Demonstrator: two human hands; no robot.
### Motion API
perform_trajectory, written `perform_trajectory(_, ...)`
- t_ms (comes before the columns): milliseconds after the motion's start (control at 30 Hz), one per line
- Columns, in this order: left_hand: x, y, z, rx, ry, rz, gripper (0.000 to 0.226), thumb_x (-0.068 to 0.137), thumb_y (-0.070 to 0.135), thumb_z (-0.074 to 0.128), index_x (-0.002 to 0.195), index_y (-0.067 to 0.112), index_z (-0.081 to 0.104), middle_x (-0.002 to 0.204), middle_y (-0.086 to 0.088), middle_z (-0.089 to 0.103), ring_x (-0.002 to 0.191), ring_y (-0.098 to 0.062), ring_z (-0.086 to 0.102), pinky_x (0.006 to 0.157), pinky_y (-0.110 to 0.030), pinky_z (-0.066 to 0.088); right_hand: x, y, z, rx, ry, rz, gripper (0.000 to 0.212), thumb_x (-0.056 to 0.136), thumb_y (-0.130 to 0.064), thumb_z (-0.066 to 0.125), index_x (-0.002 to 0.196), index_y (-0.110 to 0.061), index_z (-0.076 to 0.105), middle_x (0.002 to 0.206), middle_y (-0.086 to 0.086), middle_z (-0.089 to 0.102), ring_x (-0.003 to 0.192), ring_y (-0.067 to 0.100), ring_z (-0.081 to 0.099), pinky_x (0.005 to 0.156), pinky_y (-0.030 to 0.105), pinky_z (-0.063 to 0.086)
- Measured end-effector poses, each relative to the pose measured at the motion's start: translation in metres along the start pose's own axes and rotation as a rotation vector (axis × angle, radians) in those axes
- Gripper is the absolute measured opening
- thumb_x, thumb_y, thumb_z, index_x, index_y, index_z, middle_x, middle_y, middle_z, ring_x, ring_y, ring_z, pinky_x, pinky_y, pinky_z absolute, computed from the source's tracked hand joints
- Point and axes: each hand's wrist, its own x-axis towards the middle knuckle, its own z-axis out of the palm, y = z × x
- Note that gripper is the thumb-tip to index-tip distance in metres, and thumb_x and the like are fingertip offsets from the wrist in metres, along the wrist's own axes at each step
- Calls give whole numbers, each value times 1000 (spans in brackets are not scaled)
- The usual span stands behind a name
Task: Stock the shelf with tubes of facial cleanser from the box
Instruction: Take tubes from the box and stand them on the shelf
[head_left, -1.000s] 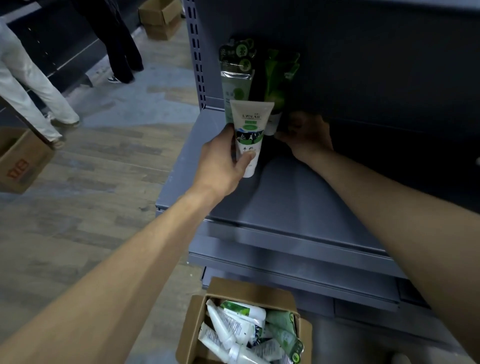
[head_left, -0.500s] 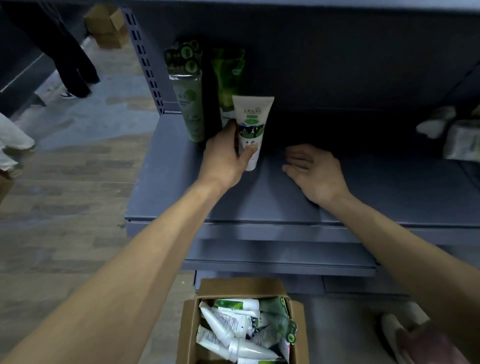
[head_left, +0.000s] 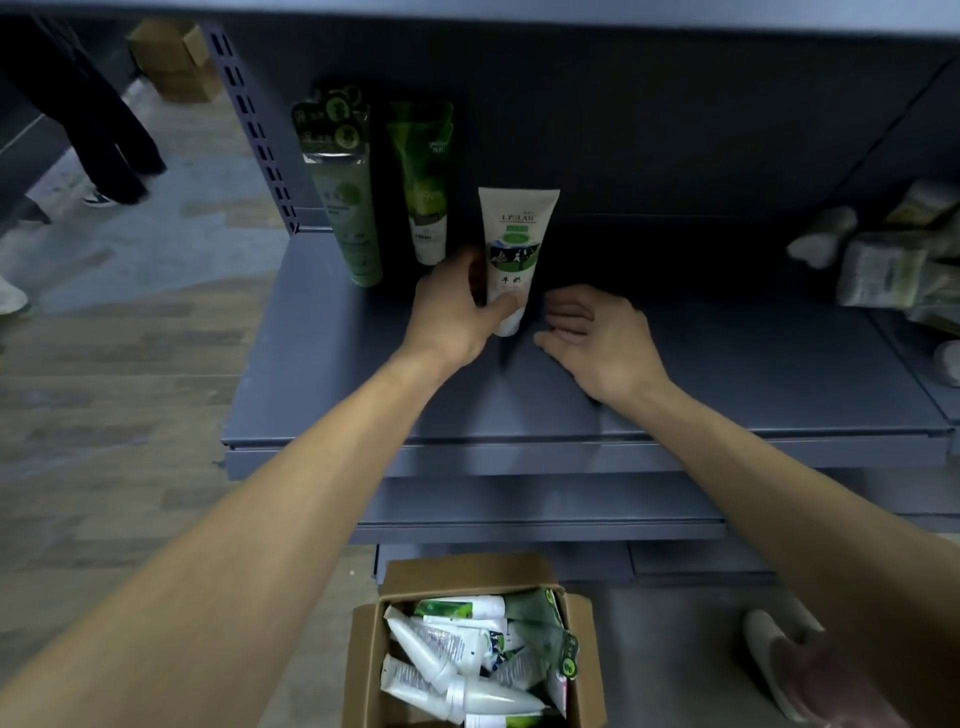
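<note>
Many tubes (head_left: 457, 670) in box (head_left: 366, 670); L hand (head_left: 457, 312) grips white tube (head_left: 511, 254).

Bare forearms (head_left: 291, 519), no sleeves; pale shoe (head_left: 779, 660) below.

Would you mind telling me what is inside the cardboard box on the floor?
The cardboard box holds a loose heap of white and green tubes lying on their sides. Whatever lies beneath them, and the box's bottom, is covered.

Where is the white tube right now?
White tube stands cap-down on the shelf, held by the left hand, right of two green tubes.
</note>
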Motion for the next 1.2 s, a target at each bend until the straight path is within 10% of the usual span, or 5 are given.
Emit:
perform_trajectory(433, -25, -55, -19, -59, 154, -155, 20, 82, 9, 65, 100, 18, 61, 104, 4, 66, 102, -7, 63, 91, -30, 54, 45, -14, 36, -169, 88, -38, 36, 86, -25, 73, 117, -10, 61, 114, 1, 70, 101, 14, 67, 76, 13, 43)
perform_trajectory(600, -33, -58, -14, -34, 203, -80, 15, 83, 7, 62, 97, 13, 63, 102, -1, 66, 97, -7, 63, 75, -7, 49, 74, -14, 40, -235, 84, -51, 40, 87, -29, 72, 119, -10, 59, 118, 5, 67, 107, 20, 63, 87, 25, 48)
perform_trajectory(867, -35, -63, -8, 3, 259, 50, 15, 81, 15, 65, 94, 11, 63, 96, -3, 62, 90, -12, 64, 80, -33, 58, 110, -18, 48, -226, 110, -9, 38, 86, -28, 73, 118, -11, 62, 117, 5, 68, 109, 19, 62, 79, 19, 41)
perform_trajectory(1200, -40, -53, -6, 19, 279, 105, 24, 80, 16, 67, 102, 8, 62, 105, 1, 54, 88, -11, 63, 81, -32, 58, 139, -19, 50, -307, 116, -28, 42, 88, -33, 69, 122, -9, 60, 125, 9, 64, 118, 27, 58, 89, 31, 47)
